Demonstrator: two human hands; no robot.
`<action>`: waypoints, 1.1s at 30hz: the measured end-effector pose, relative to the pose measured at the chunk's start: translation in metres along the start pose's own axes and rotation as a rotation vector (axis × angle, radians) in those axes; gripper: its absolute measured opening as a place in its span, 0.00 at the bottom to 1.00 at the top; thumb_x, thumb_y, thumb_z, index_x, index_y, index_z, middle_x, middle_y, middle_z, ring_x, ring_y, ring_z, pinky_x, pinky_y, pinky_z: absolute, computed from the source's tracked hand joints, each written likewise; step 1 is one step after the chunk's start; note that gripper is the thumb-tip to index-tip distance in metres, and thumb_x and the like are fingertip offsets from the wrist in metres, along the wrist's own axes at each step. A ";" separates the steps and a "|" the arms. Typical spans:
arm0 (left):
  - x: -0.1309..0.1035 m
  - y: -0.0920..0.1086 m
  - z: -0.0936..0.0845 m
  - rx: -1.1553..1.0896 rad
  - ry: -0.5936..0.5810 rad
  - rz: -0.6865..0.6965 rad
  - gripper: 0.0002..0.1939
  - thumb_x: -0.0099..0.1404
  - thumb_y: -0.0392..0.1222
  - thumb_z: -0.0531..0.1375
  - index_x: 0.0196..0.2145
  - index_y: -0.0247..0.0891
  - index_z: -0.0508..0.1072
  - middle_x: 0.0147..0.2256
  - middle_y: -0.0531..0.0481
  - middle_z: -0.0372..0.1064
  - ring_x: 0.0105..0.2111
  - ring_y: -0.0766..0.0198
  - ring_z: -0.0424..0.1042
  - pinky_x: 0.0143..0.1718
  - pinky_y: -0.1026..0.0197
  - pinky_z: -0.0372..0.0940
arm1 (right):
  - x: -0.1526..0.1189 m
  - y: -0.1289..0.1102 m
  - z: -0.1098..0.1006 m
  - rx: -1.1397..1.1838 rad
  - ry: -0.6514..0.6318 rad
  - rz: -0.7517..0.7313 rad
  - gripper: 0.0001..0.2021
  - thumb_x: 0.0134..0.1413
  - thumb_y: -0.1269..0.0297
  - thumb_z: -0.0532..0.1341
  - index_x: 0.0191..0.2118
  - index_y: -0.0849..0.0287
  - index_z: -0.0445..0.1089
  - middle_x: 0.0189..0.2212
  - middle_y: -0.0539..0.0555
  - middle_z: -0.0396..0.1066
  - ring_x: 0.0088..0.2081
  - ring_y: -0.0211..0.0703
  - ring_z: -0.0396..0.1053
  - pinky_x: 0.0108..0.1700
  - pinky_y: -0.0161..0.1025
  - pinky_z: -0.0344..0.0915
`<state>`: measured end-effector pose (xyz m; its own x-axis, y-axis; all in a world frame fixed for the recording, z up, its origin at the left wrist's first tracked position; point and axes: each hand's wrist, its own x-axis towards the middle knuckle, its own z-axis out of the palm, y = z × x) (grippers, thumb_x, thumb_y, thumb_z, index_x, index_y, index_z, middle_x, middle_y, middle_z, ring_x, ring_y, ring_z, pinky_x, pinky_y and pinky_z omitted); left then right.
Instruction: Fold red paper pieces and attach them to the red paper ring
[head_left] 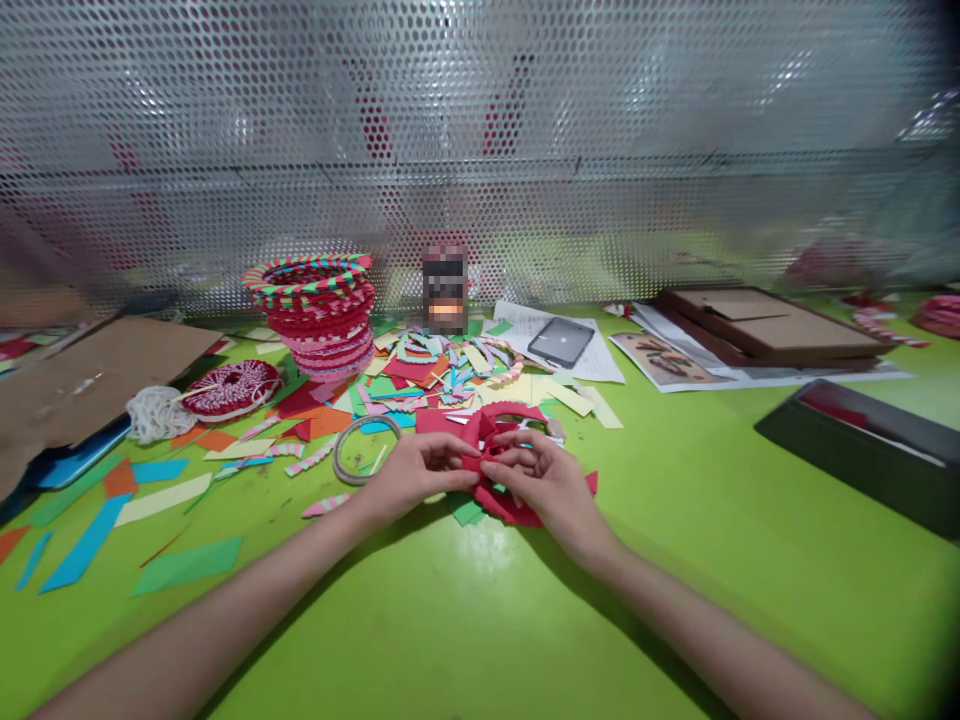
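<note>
Both hands meet over red folded paper at the middle of the green table (465, 620). My left hand (420, 470) pinches the near-left side of a small red paper piece (487, 432) between thumb and fingers. From the other side, my right hand (544, 480) grips the same piece, its fingertips almost touching the left ones. Beneath and around them lies a red paper ring (517, 412) with a scalloped edge, partly hidden by my right hand. A grey tape ring (341, 465) lies just left of my left hand. Green scraps (469, 510) show under the red paper.
A stack of striped, woven rings (322, 325) stands at back left, near white yarn (159, 413) and a red-and-white disc (232, 390). Coloured paper strips (180, 567) litter the left. Behind are a phone (560, 342), brown frames (772, 325) and a perforated metal screen (480, 120); a dark box (862, 450) sits right.
</note>
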<state>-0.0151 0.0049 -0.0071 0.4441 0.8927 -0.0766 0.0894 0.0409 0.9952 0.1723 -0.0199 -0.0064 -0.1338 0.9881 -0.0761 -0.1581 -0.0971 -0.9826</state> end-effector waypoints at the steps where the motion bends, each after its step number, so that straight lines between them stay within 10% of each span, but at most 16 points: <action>1: 0.000 0.000 0.000 0.004 0.007 0.004 0.13 0.52 0.40 0.69 0.36 0.33 0.76 0.27 0.51 0.72 0.27 0.68 0.69 0.31 0.64 0.62 | 0.000 0.000 0.000 -0.006 -0.001 0.001 0.19 0.39 0.60 0.73 0.38 0.60 0.70 0.26 0.50 0.73 0.29 0.38 0.70 0.33 0.38 0.65; 19: 0.001 0.005 0.001 -0.111 0.109 -0.012 0.08 0.42 0.33 0.71 0.24 0.33 0.78 0.23 0.49 0.76 0.24 0.66 0.73 0.30 0.64 0.69 | 0.000 0.007 -0.004 -0.154 -0.105 -0.210 0.04 0.43 0.63 0.70 0.29 0.54 0.81 0.32 0.56 0.76 0.36 0.45 0.72 0.40 0.45 0.69; 33: -0.006 0.005 0.005 0.134 0.293 0.161 0.07 0.52 0.38 0.67 0.32 0.37 0.82 0.30 0.46 0.79 0.31 0.59 0.76 0.34 0.60 0.70 | -0.003 0.001 -0.001 -0.173 -0.089 -0.075 0.15 0.48 0.53 0.67 0.34 0.59 0.72 0.30 0.51 0.72 0.27 0.35 0.65 0.28 0.35 0.60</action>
<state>-0.0125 -0.0021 -0.0019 0.1892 0.9745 0.1208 0.1635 -0.1526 0.9747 0.1732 -0.0230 -0.0069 -0.2150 0.9766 0.0057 -0.0018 0.0054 -1.0000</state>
